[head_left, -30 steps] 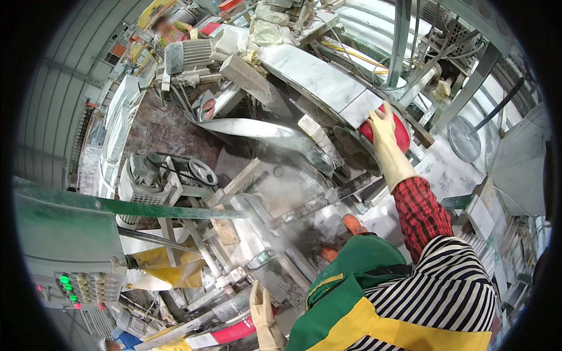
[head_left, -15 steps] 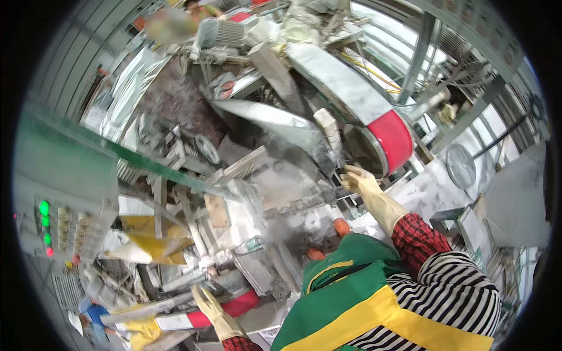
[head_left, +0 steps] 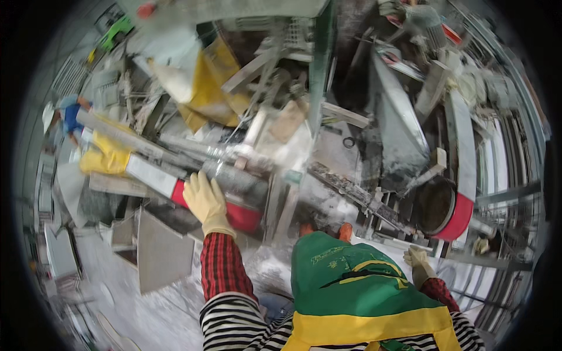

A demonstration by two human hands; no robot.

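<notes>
My left hand (head_left: 205, 202), in a cream rubber glove, lies with fingers stretched out over the red end guard (head_left: 241, 215) of a long grey-and-white machine housing (head_left: 153, 174). It seems to rest on the guard and holds nothing. My right hand (head_left: 420, 264), gloved the same way, hangs low beside my green apron (head_left: 345, 266). Its fingers look loosely bent and slightly blurred, with nothing visible in them. Above it stands a second machine with a red curved end (head_left: 458, 217) around a dark round opening.
A dusty metal rail (head_left: 360, 196) runs between the machines. Yellow sheeting (head_left: 219, 88) and a green post (head_left: 319, 76) stand ahead. A grey box-like panel (head_left: 165, 251) is at the left. Farther left, a person in blue (head_left: 72, 119) bends near a yellow cover (head_left: 105, 153).
My view has swung to the left. My right hand has come away from the right machine's red end and dropped lower. My left hand has stayed at the left machine's red guard.
</notes>
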